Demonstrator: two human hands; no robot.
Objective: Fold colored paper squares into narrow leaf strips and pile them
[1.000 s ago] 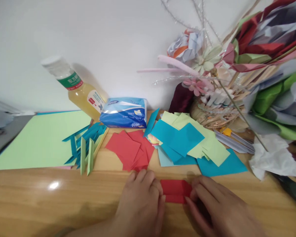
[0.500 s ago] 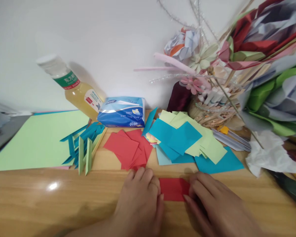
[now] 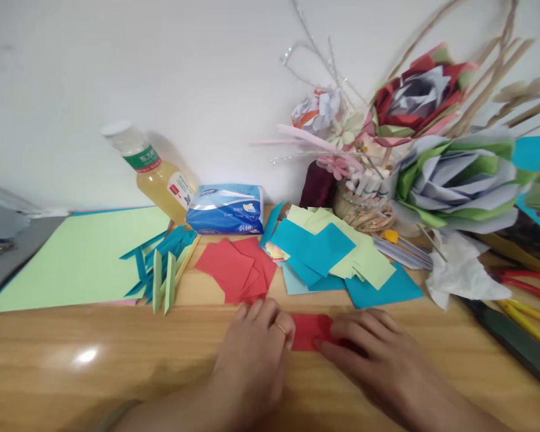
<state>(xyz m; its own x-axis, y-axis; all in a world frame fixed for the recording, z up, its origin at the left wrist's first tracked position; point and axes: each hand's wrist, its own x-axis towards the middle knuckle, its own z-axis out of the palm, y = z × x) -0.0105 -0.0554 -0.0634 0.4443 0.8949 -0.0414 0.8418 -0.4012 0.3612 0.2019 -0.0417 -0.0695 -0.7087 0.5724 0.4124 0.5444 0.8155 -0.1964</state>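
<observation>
Between my hands, on the wooden table, lies a red paper piece (image 3: 306, 332), a narrow rectangle with its long side running left to right. My left hand (image 3: 256, 348), a ring on one finger, is curled over its left end, fingertips pressed in. At the right end my right hand (image 3: 373, 354) holds the paper, the thumb along the lower edge and the fingers bent over the top. Both ends of the paper are hidden by my fingers. Just behind the left hand several loose red paper squares (image 3: 234, 270) overlap.
Blue and light green paper squares (image 3: 328, 246) are heaped behind my hands. Folded strips (image 3: 162, 264), green sheets (image 3: 81, 258), a drink bottle (image 3: 162, 186) and a tissue pack (image 3: 225, 210) stand left. Paper flowers (image 3: 454, 180), crumpled tissue (image 3: 459, 270) and a dark-handled tool (image 3: 513, 342) lie right.
The camera view has shifted, showing more on the right. My right hand has moved closer to the left one, and less of the red paper shows between them.
</observation>
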